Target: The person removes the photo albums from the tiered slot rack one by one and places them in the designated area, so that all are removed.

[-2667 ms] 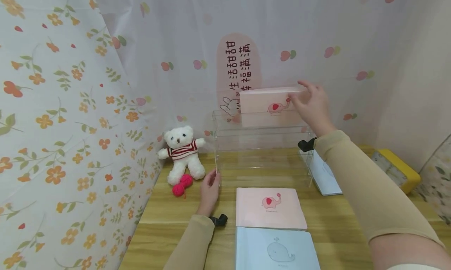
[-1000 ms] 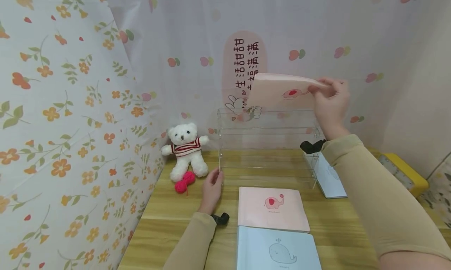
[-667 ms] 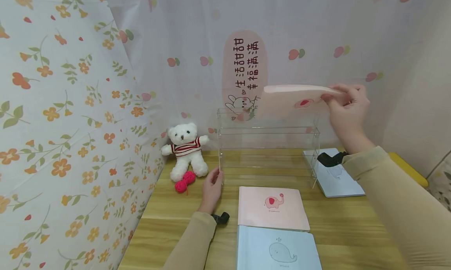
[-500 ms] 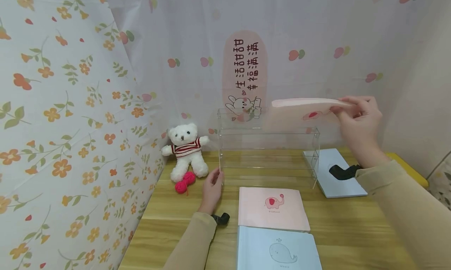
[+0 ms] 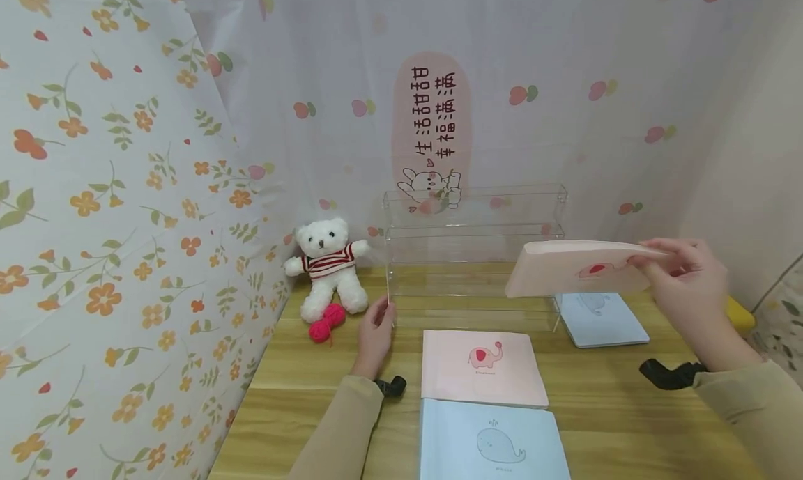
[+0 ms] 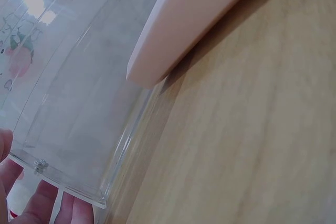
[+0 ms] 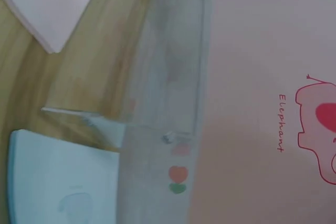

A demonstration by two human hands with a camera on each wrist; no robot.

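My right hand [image 5: 690, 285] pinches a pink elephant-print notebook [image 5: 558, 267] by its right end. It is held tilted in the air, over the right end of a clear acrylic tiered rack [image 5: 470, 250] and a blue notebook. That pink cover [image 7: 247, 103] fills the right half of the right wrist view. My left hand [image 5: 374, 334] grips the rack's left side edge, thumb on one face and fingers [image 6: 44, 198] on the other. On the table before the rack lie a second pink elephant notebook [image 5: 452, 368] and a blue whale notebook [image 5: 452, 438], edge to edge.
Beside the rack's right end another blue notebook [image 5: 605, 323] lies on the wooden table [image 5: 301, 403]. A white teddy bear [image 5: 326, 271] sits at the rack's left, with a pink yarn bundle [image 5: 327, 323] at its feet. A yellow object [image 5: 742, 318] is partly hidden behind my right arm.
My right hand has lifted the pink notebook out of the rack's top tier, then carried it right and down. My left hand stays on the rack's side.
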